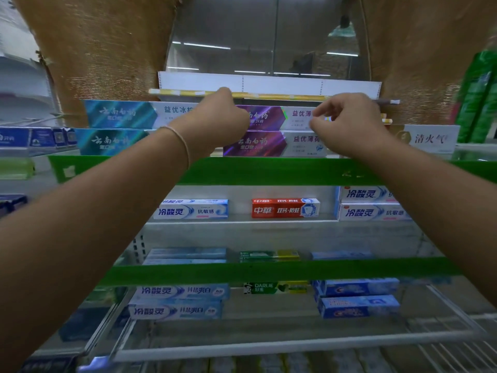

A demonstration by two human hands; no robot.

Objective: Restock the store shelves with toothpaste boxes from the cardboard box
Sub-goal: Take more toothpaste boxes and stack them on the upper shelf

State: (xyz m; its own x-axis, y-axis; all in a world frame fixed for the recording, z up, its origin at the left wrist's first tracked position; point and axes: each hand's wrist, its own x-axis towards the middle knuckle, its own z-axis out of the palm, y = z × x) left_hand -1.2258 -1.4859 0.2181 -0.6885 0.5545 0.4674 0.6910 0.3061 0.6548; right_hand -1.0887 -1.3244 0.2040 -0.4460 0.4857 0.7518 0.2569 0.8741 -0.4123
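Note:
A long yellow toothpaste box [282, 96] lies on top of two stacked purple toothpaste boxes [265, 142] on the upper shelf. My left hand [217, 117] is curled into a fist, and its top reaches the yellow box's left part. My right hand [349, 125] hovers in front of the purple boxes' right ends. Its fingers are loosely curled with nothing visible between them. Two teal boxes [118, 114] are stacked to the left. The cardboard box is out of view.
A green shelf edge [269, 170] runs below my wrists. Lower shelves carry blue-white boxes [192, 210], a red box [285, 208] and more blue boxes [357, 305]. A white box [427, 138] and green packs [478, 98] stand to the right.

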